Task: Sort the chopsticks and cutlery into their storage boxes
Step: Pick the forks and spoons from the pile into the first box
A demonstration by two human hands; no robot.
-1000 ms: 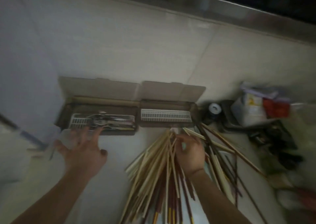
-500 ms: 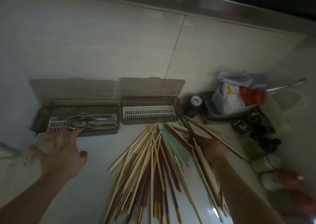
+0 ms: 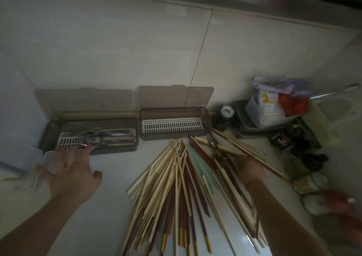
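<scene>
A large fan of long thin chopsticks (image 3: 176, 187), pale wooden, dark red with yellow ends and a few light green, lies on the pale glossy counter (image 3: 109, 206); their long axes run from the near edge toward the wall, the far tips converging just in front of the storage boxes and the near ends spreading apart toward the person; a few sticks at the right lie slanted across the others, pointing up-left to down-right. Against the tiled wall stand two translucent brown plastic storage boxes side by side, lids tipped back open, their long axes parallel to the wall; the left cutlery box (image 3: 51, 130) holds a white slotted tray with metal forks and spoons (image 3: 100, 137) lying lengthwise, handles toward the right; the right chopstick box (image 3: 205, 118) shows only its white slotted tray. The left hand (image 3: 70, 169) is spread, fingers apart and straight, fingertips reaching the near rim of the cutlery box, holding nothing; whether they press the rim I cannot tell. The right hand (image 3: 251, 169) rests among the rightmost sticks with its fingers curled down around several of them, knuckles up; the exact pinch is hidden beneath the hand. Right of the boxes sit a small dark jar with a white cap (image 3: 225, 116) and a metal tray carrying packets in a clear tub (image 3: 270, 109); the far right is dim and blurred.
</scene>
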